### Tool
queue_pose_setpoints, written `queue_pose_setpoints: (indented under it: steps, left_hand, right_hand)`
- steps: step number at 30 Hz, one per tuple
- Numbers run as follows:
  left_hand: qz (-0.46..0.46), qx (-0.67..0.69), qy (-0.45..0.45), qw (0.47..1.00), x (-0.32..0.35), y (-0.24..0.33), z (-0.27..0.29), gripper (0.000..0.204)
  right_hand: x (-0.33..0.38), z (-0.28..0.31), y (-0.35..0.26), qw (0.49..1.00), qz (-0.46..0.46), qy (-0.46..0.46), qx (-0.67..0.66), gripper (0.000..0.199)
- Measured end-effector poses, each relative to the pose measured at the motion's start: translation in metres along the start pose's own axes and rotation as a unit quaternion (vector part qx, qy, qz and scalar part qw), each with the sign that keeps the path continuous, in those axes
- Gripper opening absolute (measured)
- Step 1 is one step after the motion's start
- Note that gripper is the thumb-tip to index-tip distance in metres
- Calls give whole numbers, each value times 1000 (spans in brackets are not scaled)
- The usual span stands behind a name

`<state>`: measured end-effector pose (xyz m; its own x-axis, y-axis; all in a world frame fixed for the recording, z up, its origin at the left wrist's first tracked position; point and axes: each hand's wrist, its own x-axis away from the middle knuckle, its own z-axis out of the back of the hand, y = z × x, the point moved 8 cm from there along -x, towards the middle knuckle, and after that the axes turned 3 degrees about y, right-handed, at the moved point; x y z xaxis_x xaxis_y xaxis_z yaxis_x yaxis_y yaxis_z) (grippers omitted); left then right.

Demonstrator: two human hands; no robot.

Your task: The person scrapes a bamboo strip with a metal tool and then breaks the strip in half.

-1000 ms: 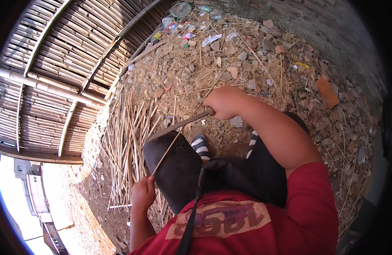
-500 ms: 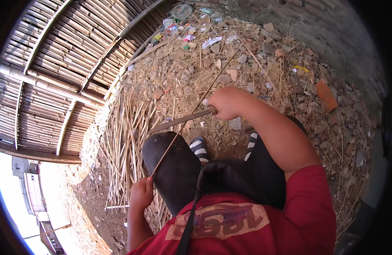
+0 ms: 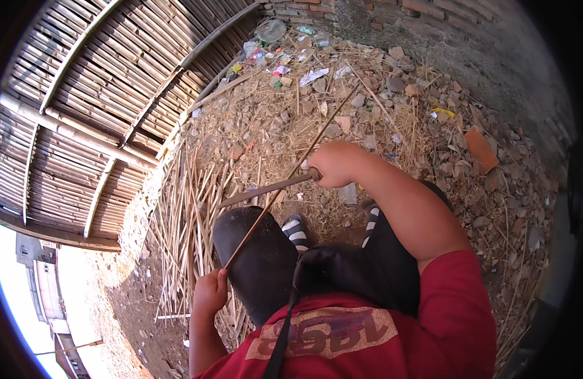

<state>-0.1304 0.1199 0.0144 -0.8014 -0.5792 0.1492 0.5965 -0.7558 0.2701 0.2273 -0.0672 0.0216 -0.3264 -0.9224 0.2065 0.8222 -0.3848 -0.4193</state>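
My right hand is closed on the handle of a long-bladed knife, and its blade points left over my left knee. The blade crosses a long thin brown stick; whether its edge bites into the stick I cannot tell. My left hand pinches the stick's near end beside my left thigh. From there the stick slants up to the right, passes close by my right fist and runs on over the ground. A small pale spot shows at my right fingers, too small to name.
A pile of thin split sticks lies left of my left knee. Rubble and dry straw cover the ground, with scraps of litter farther off. A slatted bamboo structure stands at the left, a brick wall at the far right.
My right hand and the knife have come slightly nearer to me, and the blade has turned a little. My left hand keeps its pinch on the stick. The whole view has shifted slightly.
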Motion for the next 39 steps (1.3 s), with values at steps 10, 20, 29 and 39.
queue_pose_setpoints:
  steps: [10, 20, 29, 39]
  left_hand:
    - [22, 26, -9, 999, -4, -7, -4, 50]
    - [0, 36, -6, 999, -7, -12, -5, 58]
    - [15, 24, -18, 999, -5, -1, 3, 51]
    - [55, 109, -49, 991, -4, -21, -7, 53]
  right_hand:
    - [-1, 9, 114, 963, -183, 146, -136, 39]
    - [-3, 14, 105, 975, -149, 128, -108, 27]
    - [5, 15, 54, 984, -114, 132, -47, 22]
    - [-1, 12, 141, 937, -215, 197, -191, 36]
